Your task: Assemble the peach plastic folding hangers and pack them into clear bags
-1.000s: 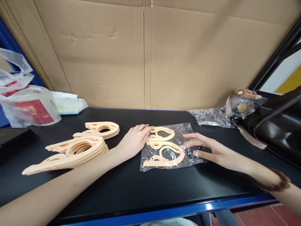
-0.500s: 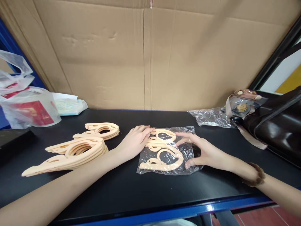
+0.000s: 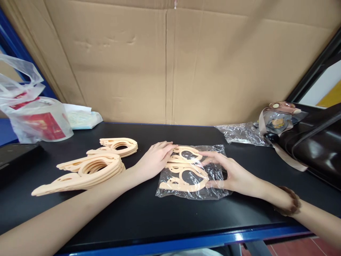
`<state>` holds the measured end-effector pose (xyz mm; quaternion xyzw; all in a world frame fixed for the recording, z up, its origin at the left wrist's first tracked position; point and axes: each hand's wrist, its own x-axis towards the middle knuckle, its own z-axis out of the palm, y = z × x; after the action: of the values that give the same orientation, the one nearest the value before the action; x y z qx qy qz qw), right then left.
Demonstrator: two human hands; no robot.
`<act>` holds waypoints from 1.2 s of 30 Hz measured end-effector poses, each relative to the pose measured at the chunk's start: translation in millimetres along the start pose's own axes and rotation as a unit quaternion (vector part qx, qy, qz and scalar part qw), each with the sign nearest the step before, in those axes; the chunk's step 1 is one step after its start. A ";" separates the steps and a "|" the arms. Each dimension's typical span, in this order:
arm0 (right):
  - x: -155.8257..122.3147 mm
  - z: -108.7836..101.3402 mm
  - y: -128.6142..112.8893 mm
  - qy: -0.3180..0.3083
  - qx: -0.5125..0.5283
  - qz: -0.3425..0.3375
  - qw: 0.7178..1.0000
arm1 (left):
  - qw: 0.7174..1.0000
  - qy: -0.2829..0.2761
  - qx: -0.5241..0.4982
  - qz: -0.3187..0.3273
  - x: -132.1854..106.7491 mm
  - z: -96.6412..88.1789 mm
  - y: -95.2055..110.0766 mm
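Bare tabletop (image 3: pixel 165 217) lies open before the bag (image 3: pixel 214 194); hanger stacks (image 3: pixel 90 170) crowd left; handbag (image 3: pixel 314 145) blocks right.

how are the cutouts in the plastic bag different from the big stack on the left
The bagged cutouts lie inside a clear bag; the left stack lies bare on the black table. The left hand and right hand rest on the bagged cutouts; neither rests on the left stack. Both are pale peach with looped holes.
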<state>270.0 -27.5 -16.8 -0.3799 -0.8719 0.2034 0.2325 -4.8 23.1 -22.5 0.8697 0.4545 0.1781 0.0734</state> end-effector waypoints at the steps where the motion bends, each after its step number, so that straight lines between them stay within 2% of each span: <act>1: 0.3 -0.3 -0.7 -0.002 0.000 0.003 1.000 | 1.000 0.003 -0.011 -0.004 0.0 0.0 -0.5; 7: -5.2 -12.4 -4.5 -0.027 0.009 0.020 0.999 | 0.997 0.022 -0.062 -0.026 -0.1 -2.2 3.5; 10: -16.0 -25.6 -1.1 -0.015 -0.015 0.051 0.998 | 0.994 0.043 -0.093 -0.042 -1.0 -4.3 7.9; 13: -24.7 -40.9 -0.4 0.038 -0.045 0.078 0.995 | 0.994 0.046 -0.090 -0.029 -2.6 -6.0 10.8; 17: -14.2 -55.2 -17.8 0.132 -0.117 0.054 0.983 | 0.997 0.005 -0.060 0.038 -4.7 -6.8 15.4; 19: 4.8 -55.3 -32.4 0.144 -0.145 0.013 0.979 | 0.996 -0.023 -0.055 0.061 -5.3 -6.1 18.3; 22: 48.8 -44.2 -53.0 0.105 -0.150 -0.073 0.980 | 0.994 -0.043 -0.045 0.085 -6.5 -4.6 21.3; 26: 122.5 -12.4 -71.9 0.028 -0.137 -0.200 0.970 | 0.993 -0.040 -0.044 0.100 -9.0 -4.5 21.7; 28: 158.1 7.3 -78.6 -0.034 -0.147 -0.240 0.959 | 0.994 -0.037 -0.048 0.096 -10.2 -4.8 20.8; 32: 213.5 45.3 -88.3 -0.116 -0.130 -0.259 0.950 | 0.994 -0.030 -0.041 0.102 -11.6 -4.4 19.0; 36: 241.0 69.8 -93.0 -0.158 -0.119 -0.241 0.950 | 0.993 -0.030 -0.034 0.107 -12.3 -3.7 18.5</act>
<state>32.8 84.1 36.6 -0.1461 -0.9810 0.0935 0.0868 1.5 2.3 -16.7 0.9153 0.3502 0.1739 0.0969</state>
